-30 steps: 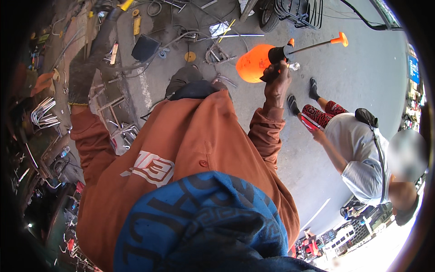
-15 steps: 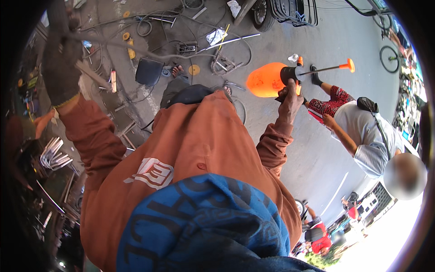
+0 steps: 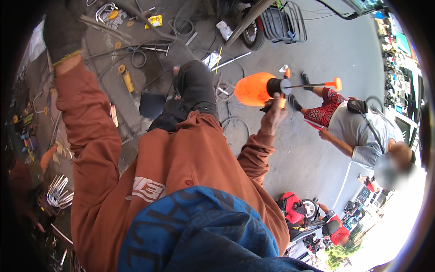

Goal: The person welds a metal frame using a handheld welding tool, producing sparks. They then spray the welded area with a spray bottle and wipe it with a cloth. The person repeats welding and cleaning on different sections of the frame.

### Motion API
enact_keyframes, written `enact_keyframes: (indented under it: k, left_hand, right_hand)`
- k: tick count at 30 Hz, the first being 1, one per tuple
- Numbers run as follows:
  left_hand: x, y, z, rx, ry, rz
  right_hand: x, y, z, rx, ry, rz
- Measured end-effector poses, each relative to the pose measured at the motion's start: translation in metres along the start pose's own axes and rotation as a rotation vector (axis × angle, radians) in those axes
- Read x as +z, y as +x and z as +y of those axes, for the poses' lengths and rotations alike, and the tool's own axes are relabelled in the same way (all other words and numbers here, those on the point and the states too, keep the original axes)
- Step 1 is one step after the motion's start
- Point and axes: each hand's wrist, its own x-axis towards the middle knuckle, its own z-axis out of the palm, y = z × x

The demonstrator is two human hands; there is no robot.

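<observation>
My right hand [image 3: 273,114], bare, is closed around the grip of an orange pump sprayer [image 3: 252,89]. The sprayer has a black collar, and its pump rod with an orange handle sticks out to the right. It is held out in front of me, away from my body. My left hand [image 3: 65,34] wears a dark glove with a yellow cuff and is raised at the upper left. Its fingers run into the dark rim of the picture, so what they hold, if anything, does not show.
Cables, tools and a yellow bottle [image 3: 128,82] litter the ground ahead, beside a dark square piece [image 3: 152,105]. A wheel [image 3: 253,35] and black rack [image 3: 283,22] stand at the far side. A person in a grey shirt [image 3: 358,122] is at right; bent metal tubes [image 3: 59,192] lie left.
My leg has come forward and the view has shifted over the ground. The sprayer, still in my right hand, sits slightly lower and further left in view. My left arm reaches further forward.
</observation>
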Motion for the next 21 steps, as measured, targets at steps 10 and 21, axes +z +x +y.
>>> enact_keyframes:
  k: [10, 21]
  left_hand:
    - [-0.01, -0.021, -0.153, -0.455, -0.154, 0.202]
    - [-0.001, 0.059, -0.263, -0.416, 0.005, 0.124]
  right_hand:
    - [0.089, 0.013, 0.037, 0.052, 0.036, -0.166]
    - [0.252, 0.08, 0.1, 0.289, -0.564, -0.448]
